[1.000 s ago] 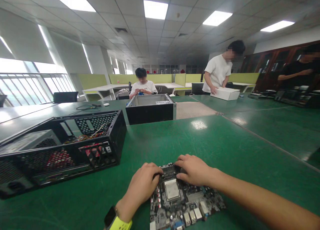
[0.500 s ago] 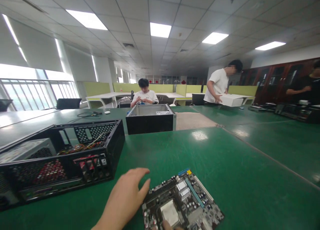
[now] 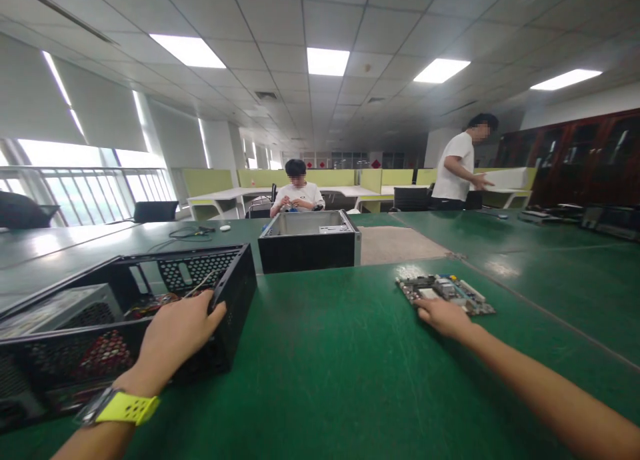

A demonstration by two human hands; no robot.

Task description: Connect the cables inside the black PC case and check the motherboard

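My left hand point(image 3: 176, 337), with a yellow-green watch band on the wrist, is at the near right corner of a black open computer case point(image 3: 241, 303). Its thumb lies over the rim and the other fingers reach inside, partly hidden. Inside the case are a grey power supply point(image 3: 83, 307) and coloured wires. Stretched far to the right, my right hand point(image 3: 443, 315) grips the near left edge of a motherboard point(image 3: 455, 290), which lies flat on or just above the green table; I cannot tell which. A pale square chip shows beside the fingers.
A second open computer case point(image 3: 307, 250) stands ahead on the green table point(image 3: 325, 353), beside a beige mat point(image 3: 400, 245). Across the table sits a person point(image 3: 299, 195); another person point(image 3: 455, 167) stands at right holding a white box point(image 3: 507, 179). A cable point(image 3: 187, 233) lies at the far left.
The motherboard has moved from close in front of me to far right with my right hand. My left hand has left its side and gone to the case. The standing person has turned right.
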